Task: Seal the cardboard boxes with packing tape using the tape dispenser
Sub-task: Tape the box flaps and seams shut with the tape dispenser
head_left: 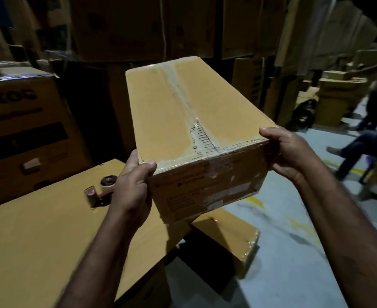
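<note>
A long brown cardboard box point(167, 112) is held up in the air in front of me, its top seam covered by a strip of clear tape running lengthwise. My left hand point(132, 187) grips its near left corner, thumb on top. My right hand point(292, 152) grips the near right corner, fingers curled over the top edge. The tape dispenser point(100, 192), red with a roll of tape, lies on a large flat cardboard box point(38, 241) at lower left, just left of my left hand.
Stacked cartons point(138, 25) fill the dark background, and a printed carton point(23, 134) stands at left. A smaller taped box point(227, 236) sits below the held box. At right, a pale floor point(294, 252) and other people point(374, 103) among more boxes.
</note>
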Motion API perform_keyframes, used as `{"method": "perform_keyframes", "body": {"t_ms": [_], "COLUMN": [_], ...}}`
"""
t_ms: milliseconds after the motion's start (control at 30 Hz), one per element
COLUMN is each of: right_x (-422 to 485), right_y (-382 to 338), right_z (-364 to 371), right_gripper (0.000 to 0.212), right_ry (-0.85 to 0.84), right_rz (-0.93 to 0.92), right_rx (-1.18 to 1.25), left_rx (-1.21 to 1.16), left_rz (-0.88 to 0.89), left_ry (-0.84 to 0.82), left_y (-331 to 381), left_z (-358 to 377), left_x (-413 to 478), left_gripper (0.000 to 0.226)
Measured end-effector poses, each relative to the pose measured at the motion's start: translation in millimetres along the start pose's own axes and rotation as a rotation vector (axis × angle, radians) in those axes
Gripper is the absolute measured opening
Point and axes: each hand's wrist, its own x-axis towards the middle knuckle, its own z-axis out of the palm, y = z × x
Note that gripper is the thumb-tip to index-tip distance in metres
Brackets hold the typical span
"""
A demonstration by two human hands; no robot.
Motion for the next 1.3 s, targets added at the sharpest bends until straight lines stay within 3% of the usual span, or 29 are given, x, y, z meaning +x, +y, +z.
{"method": "perform_keyframes", "body": {"t_ms": [33, 167, 233, 400, 533, 567, 700, 767, 867, 967, 1033, 1133, 1300], "right_x": [3, 24, 38, 80, 115, 123, 153, 168, 194, 226, 253, 293, 347], "right_y": [-1, -3, -4, 14, 45, 54, 96, 118, 151, 183, 203, 236, 297], "right_z": [-9, -40, -54, -84, -105, -109, -140, -159, -186, -214, -236, -272, -345], "right_gripper": [0.005, 0.008, 0.009, 0.005, 0.011, 0.014, 0.007, 0.008, 0.018, 0.032, 0.028, 0.008, 0.055], "right_ry": [0.024, 0.166, 0.21, 0.318, 0.373, 0.376, 0.377, 0.398, 0.412, 0.376, 0.318, 0.198, 0.086], "right_rz": [0.001, 0.024, 0.038, 0.09, 0.182, 0.203, 0.333, 0.398, 0.478, 0.543, 0.596, 0.697, 0.836], "right_rx": [-0.012, -0.041, -0.055, -0.113, -0.146, -0.154, -0.193, -0.193, -0.213, -0.203, -0.204, -0.199, -0.244], "left_rx": [-0.012, 0.028, 0.058, 0.07, 0.057, 0.049, 0.089, 0.104, 0.113, 0.126, 0.112, 0.141, 0.183], "left_rz": [-0.009, -0.058, -0.068, -0.198, -0.321, -0.357, -0.472, -0.5, -0.536, -0.607, -0.643, -0.62, -0.684], "left_ry": [0.021, 0.046, 0.031, -0.007, 0.003, 0.004, 0.021, 0.04, 0.05, 0.078, 0.14, 0.202, 0.352], "left_y": [-7, -37, -59, -109, -147, -157, -213, -237, -280, -339, -378, -400, -454], "left_z": [11, 53, 69, 96, 105, 106, 115, 123, 130, 133, 138, 161, 199], "left_x": [10, 46, 69, 117, 146, 153, 177, 180, 182, 192, 202, 210, 206], "left_gripper": [0.049, 0.099, 0.108, 0.087, 0.023, 0.018, 0.033, 0.029, 0.031, 0.065, 0.073, 0.053, 0.04]}}
